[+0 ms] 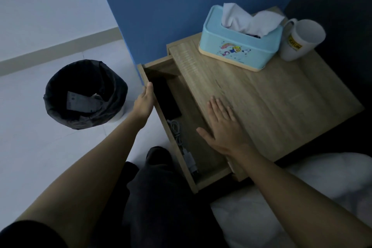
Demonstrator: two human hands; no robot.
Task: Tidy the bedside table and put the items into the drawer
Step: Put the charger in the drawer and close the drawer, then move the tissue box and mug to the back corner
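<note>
The wooden bedside table (281, 102) has its drawer (211, 176) pulled out toward the left. Inside the drawer lie a flat black device (167, 98), a coiled grey cable (176, 130) and a grey charger plug (190, 160). My left hand (144, 103) is on the drawer's front panel, fingers over its top edge. My right hand (221, 127) lies flat and spread on the tabletop edge above the drawer, holding nothing. On the tabletop stand a light blue tissue box (239, 46) and a white mug (300, 40).
A round bin with a black liner (84, 94) sits on the white floor left of the drawer. A blue wall (181, 6) rises behind the table. White bedding (302, 197) lies at lower right. My dark-clad knee (159, 177) is beside the drawer front.
</note>
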